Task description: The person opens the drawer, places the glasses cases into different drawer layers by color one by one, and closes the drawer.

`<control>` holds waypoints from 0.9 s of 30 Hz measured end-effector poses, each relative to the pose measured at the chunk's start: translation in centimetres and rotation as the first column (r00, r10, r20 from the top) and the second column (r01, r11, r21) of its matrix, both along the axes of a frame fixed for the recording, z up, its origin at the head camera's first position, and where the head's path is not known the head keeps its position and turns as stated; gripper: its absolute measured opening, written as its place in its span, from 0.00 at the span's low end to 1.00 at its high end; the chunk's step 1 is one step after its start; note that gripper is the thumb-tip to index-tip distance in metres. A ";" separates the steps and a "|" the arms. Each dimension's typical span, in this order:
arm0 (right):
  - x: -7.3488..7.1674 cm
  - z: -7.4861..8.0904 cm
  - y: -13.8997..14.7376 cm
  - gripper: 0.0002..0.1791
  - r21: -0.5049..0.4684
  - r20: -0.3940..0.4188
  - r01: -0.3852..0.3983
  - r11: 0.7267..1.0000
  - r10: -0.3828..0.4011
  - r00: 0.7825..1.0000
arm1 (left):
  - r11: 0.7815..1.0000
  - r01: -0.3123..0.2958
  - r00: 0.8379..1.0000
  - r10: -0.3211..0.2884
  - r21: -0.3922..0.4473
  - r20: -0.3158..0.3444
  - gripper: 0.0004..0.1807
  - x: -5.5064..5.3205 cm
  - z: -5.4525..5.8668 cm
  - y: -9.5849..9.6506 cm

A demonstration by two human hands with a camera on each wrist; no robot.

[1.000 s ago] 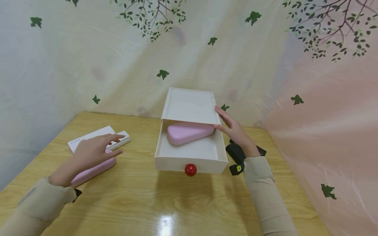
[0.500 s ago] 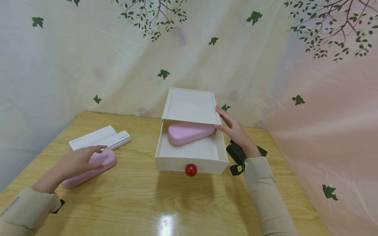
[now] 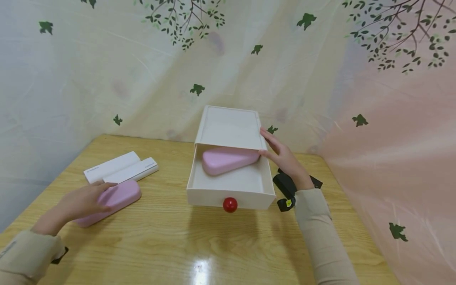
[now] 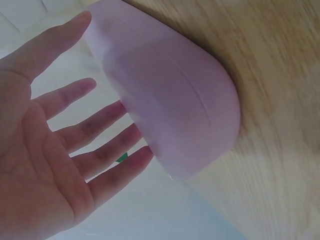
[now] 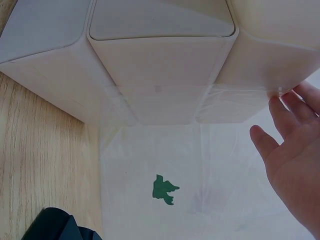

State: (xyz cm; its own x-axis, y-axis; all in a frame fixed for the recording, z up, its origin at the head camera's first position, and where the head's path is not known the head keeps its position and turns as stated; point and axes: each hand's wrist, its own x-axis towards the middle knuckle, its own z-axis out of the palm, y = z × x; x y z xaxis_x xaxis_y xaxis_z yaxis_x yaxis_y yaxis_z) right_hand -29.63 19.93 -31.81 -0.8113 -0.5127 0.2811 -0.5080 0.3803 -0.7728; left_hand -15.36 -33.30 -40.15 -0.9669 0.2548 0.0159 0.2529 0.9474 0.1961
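Note:
In the head view, my left hand [image 3: 82, 201] lies over a pink glasses case [image 3: 124, 193] on the table's left side. The left wrist view shows its fingers stretched out, fingertips right at the edge of the case [image 4: 170, 90], with the thumb apart. At centre stands a white drawer unit [image 3: 229, 126], its top drawer [image 3: 231, 198] pulled out by a red round knob [image 3: 230, 205]. A second pink glasses case [image 3: 228, 160] sits tilted inside that drawer. My right hand [image 3: 283, 158] rests with extended fingers against the unit's upper right side.
Two slim white boxes [image 3: 130, 171] lie behind the left glasses case. A black object [image 3: 285, 186] with a strap is on the wooden table [image 3: 160, 245], right of the drawer unit and partly behind my right wrist. A leaf-printed curtain [image 3: 153, 79] hangs behind.
My left hand has moved back and down from above the white boxes onto the left glasses case. The right hand and the drawer stay as they were.

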 end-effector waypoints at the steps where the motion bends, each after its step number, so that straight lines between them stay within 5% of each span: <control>1: 0.0 0.0 0.0 0.36 0.000 -0.003 -0.001 1.000 0.001 1.000 | 1.000 -0.002 1.000 0.002 0.001 0.005 0.38 0.0 0.0 -0.1; 16: 0.0 -0.1 0.1 0.36 -0.006 -0.003 -0.010 1.000 0.010 1.000 | 0.999 0.011 0.999 -0.013 0.043 0.036 0.42 -0.3 -1.3 -0.9; 27: -0.1 0.0 0.1 0.36 -0.005 -0.011 -0.011 1.000 0.011 1.000 | 1.000 0.004 0.999 -0.005 0.008 0.036 0.42 -0.3 -0.9 -0.7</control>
